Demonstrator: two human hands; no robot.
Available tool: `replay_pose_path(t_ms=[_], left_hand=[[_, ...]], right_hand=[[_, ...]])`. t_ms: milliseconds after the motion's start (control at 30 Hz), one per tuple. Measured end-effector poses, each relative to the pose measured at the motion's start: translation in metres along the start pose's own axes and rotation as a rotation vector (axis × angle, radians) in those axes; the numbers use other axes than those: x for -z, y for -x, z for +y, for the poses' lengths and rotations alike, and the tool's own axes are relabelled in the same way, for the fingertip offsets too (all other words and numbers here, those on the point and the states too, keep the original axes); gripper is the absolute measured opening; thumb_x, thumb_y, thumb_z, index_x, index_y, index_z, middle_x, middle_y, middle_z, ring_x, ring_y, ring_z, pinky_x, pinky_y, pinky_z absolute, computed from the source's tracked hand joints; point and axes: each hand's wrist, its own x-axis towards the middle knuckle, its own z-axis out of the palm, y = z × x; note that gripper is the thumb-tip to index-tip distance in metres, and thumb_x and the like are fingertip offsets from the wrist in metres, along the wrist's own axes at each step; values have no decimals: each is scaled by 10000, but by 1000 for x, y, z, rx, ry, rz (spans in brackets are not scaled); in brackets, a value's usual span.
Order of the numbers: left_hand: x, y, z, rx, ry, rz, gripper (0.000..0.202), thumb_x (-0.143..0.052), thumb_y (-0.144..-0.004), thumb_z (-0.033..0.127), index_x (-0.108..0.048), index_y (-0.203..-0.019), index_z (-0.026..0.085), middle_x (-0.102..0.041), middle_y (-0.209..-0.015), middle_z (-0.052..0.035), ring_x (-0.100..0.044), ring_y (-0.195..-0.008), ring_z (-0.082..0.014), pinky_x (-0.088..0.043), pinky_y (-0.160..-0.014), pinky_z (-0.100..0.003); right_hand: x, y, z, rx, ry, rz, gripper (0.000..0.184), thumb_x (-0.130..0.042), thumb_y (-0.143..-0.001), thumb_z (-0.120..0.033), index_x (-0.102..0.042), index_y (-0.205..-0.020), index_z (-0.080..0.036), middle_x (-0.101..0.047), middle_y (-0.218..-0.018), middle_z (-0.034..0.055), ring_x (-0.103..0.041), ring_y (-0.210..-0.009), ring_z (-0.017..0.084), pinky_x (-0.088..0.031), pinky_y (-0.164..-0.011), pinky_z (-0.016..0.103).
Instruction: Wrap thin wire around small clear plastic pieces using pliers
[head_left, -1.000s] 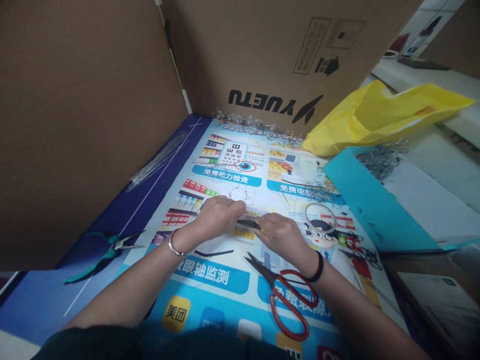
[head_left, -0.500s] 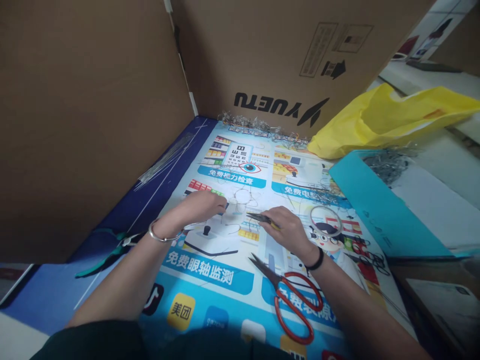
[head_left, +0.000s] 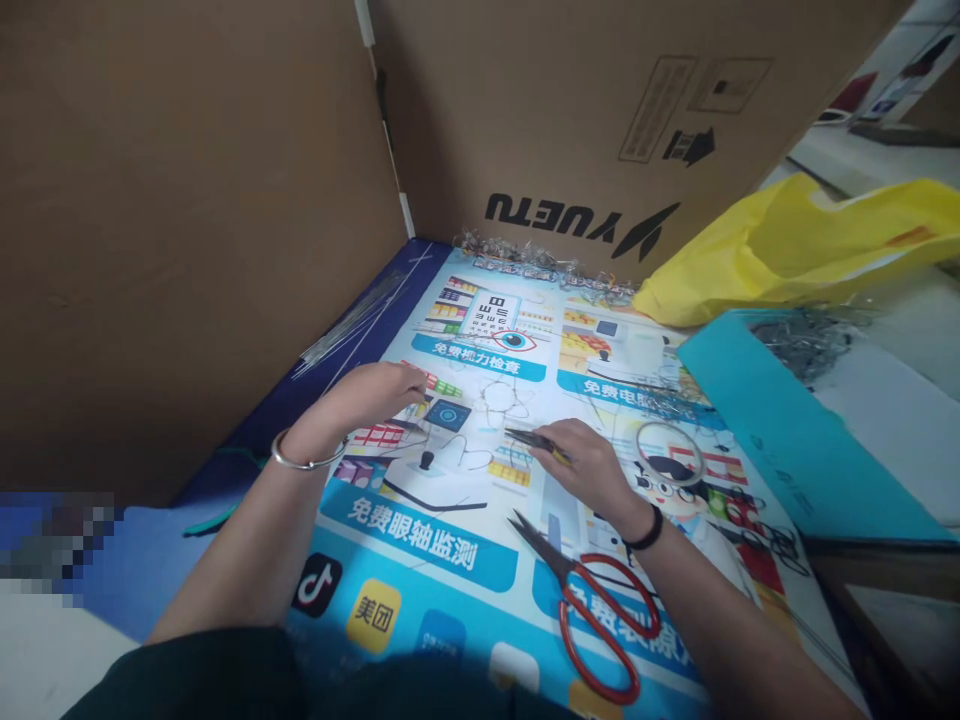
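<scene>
My right hand is closed round small dark pliers with a yellow grip, their tips pointing left over the printed poster. My left hand rests to the left on the poster, fingers curled and pinched together near thin bent wire; what it pinches is too fine to make out. A silver bangle circles my left wrist, a black band my right. Loops of thin wire lie between the two hands.
Red-handled scissors lie near my right forearm. A wire ring sits right of my right hand. Cardboard walls stand left and behind, with straight wires at the left wall. A yellow bag and a turquoise sheet with wire scraps lie at right.
My hands have parted: the left hand drew away leftward from the pliers' tips, while the right hand stayed holding the pliers. The view shifted, hiding the teal pliers at left.
</scene>
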Motion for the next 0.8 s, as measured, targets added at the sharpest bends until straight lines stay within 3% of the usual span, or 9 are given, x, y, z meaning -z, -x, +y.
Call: replay_pose_path(t_ms=[200, 400, 633, 800], left_hand=[[-16, 6, 5, 86, -150, -137, 226, -425, -814, 280, -617, -739, 187, -667, -777, -68, -597, -675, -195, -349, -540, -243], [-28, 9, 8, 173, -149, -53, 195, -425, -830, 275, -596, -855, 185, -664, -882, -88, -618, -748, -214, -405, -593, -266], [-44, 6, 6, 245, -137, 10, 220, -453, -838, 247, -550, -1014, 158, -656, -971, -134, -630, -859, -256, -448, -668, -309], [-49, 4, 7, 246, -118, 18, 224, -375, -875, 173, -570, -984, 152, -655, -970, -130, -630, -891, -242, -459, -716, -319]], right_hand=[[-1, 0, 2, 7, 24, -28, 200, -565, -824, -311, -608, -986, -202, -653, -882, 70, -594, -833, 190, -510, -740, 348], [-2, 1, 3, 30, 49, -7, 207, -557, -824, -328, -621, -978, -205, -662, -881, 72, -605, -837, 198, -514, -738, 353], [-1, 2, 1, 13, 77, -74, 225, -560, -817, -336, -630, -989, -208, -665, -906, 66, -609, -853, 198, -507, -756, 343], [-4, 5, 6, 20, 106, -102, 263, -555, -812, -383, -629, -1007, -223, -664, -916, 56, -615, -845, 206, -498, -751, 340]])
